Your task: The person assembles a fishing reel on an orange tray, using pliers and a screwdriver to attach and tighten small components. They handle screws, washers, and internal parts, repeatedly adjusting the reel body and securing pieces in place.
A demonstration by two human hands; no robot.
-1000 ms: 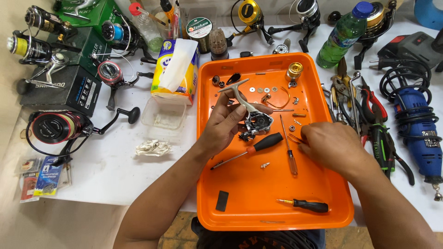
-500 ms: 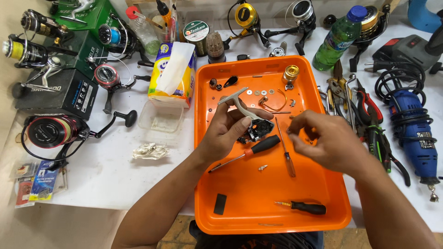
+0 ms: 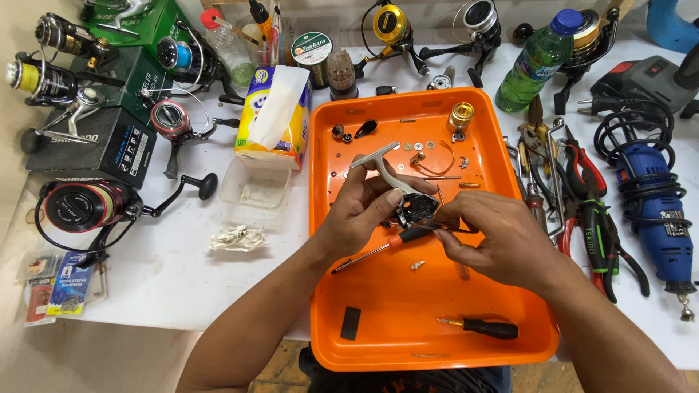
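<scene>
Mid-frame, left hand (image 3: 360, 211) grips the reel body (image 3: 416, 207) over the orange tray (image 3: 378, 349); right hand (image 3: 488, 236) pinches a thin tool (image 3: 450, 228) at it. Mid-disassembly; next needs a steady, precise touch.

Both forearms bare, no sleeves in view. Left hand (image 3: 364, 211) & right hand (image 3: 495, 236): no gloves, rings or watch.

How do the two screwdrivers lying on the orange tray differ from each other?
The long screwdriver has a red-and-black handle; the short screwdriver has an all-black handle. The long one has a long bare shaft, while the short one shows only a stubby yellowish tip. The long one lies slanted just under the left hand, beside the reel body; the short one lies nearly level near the orange tray front edge, away from both hands. Both lie loose, held by neither hand.
</scene>
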